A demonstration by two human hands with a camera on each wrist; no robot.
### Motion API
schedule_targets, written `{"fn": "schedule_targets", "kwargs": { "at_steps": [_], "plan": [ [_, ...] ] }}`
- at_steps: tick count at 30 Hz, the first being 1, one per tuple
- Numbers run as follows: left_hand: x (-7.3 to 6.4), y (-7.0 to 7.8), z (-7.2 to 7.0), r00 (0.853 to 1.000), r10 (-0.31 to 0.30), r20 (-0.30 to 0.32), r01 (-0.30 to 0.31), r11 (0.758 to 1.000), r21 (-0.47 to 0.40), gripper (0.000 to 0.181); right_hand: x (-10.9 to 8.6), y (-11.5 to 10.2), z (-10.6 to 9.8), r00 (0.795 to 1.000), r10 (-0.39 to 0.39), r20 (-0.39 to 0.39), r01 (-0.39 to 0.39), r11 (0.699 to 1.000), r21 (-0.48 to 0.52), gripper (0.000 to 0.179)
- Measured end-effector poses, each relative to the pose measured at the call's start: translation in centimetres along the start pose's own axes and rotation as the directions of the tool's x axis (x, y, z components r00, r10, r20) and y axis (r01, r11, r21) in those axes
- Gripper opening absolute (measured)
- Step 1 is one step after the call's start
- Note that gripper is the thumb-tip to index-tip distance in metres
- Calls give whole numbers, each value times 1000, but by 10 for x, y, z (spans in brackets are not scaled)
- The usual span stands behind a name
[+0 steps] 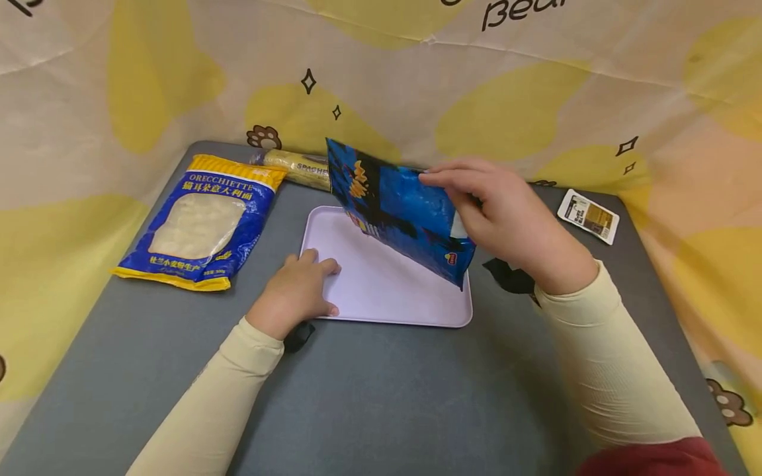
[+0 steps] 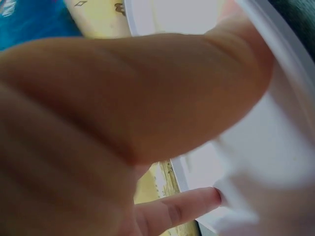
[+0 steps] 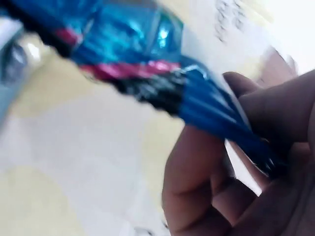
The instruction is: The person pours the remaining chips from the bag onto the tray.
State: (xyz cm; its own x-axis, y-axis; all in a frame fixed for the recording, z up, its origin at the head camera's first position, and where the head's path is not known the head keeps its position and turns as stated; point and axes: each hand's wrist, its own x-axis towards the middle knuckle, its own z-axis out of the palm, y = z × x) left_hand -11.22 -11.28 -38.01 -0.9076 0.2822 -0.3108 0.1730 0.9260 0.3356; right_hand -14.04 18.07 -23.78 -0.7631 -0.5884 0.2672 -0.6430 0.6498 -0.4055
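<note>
My right hand (image 1: pixel 506 215) pinches a shiny blue snack bag (image 1: pixel 405 205) by its upper right edge, thumb on one side and fingers on the other. The bag hangs tilted over a pale lilac tray (image 1: pixel 387 297) and hides part of its far side. In the right wrist view, the crimped end of the bag (image 3: pixel 142 73) runs between thumb and fingers. My left hand (image 1: pixel 297 291) lies at the tray's left side, fingers spread and fingertips touching it. The left wrist view shows a fingertip on the tray (image 2: pixel 275 142) and the thumb near its rim.
Left of the tray lies a blue and yellow orecchiette pack (image 1: pixel 199 225). A spaghetti pack (image 1: pixel 297 168) lies behind it, partly covered by the snack bag. At the right rear is a small white packet (image 1: pixel 589 216). A patterned cloth (image 1: pixel 381 73) rises behind the grey table (image 1: pixel 381 396).
</note>
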Motion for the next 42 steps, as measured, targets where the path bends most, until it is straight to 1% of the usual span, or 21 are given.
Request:
{"fn": "schedule_targets", "kwargs": {
  "at_steps": [2,4,5,9,13,14,17,20,23,25,27,30,32,38,42],
  "plan": [
    [0,-1,-1,1000,5,-1,-5,1000,3,73,6,1,6,998,32,60,-33,999,15,37],
    [1,-1,-1,1000,8,3,-8,1000,3,72,11,2,10,992,46,118,-47,999,7,38],
    [0,-1,-1,1000,8,5,-8,1000,2,72,12,2,11,991,49,128,-50,999,6,38],
    [0,-2,-1,1000,10,5,-10,1000,2,72,12,0,9,993,33,110,-34,999,6,38],
    [0,-2,0,1000,12,-6,-12,1000,7,73,7,-2,2,999,11,31,-12,999,29,39],
    [0,-2,0,1000,14,-9,-14,1000,7,73,6,-2,2,999,2,33,-3,999,36,40],
    [0,-2,0,1000,18,-19,-18,1000,5,72,6,0,5,997,-2,72,0,1000,27,41],
    [-1,-1,-1,1000,17,-16,-17,1000,-2,72,6,4,9,994,20,108,-23,999,32,40],
    [0,-1,-2,1000,9,-7,-9,1000,-6,72,5,7,10,995,26,92,-30,999,42,38],
    [0,0,-2,1000,6,-2,-6,1000,0,72,4,8,9,997,6,83,-10,999,48,36],
    [1,0,-1,1000,8,0,-8,1000,10,73,2,9,8,998,-23,55,20,999,50,33],
    [1,-1,-1,1000,16,-7,-16,1000,21,72,2,11,7,997,-65,33,64,997,37,30],
    [1,0,-2,1000,20,-12,-20,999,25,72,2,12,7,996,-81,26,80,996,34,30],
    [1,0,-3,1000,9,-6,-9,1000,25,73,5,13,6,995,-100,8,99,995,31,30],
    [2,-1,-1,1000,11,-3,-11,1000,28,74,3,13,6,997,-79,10,78,997,27,29]
  ]
}}
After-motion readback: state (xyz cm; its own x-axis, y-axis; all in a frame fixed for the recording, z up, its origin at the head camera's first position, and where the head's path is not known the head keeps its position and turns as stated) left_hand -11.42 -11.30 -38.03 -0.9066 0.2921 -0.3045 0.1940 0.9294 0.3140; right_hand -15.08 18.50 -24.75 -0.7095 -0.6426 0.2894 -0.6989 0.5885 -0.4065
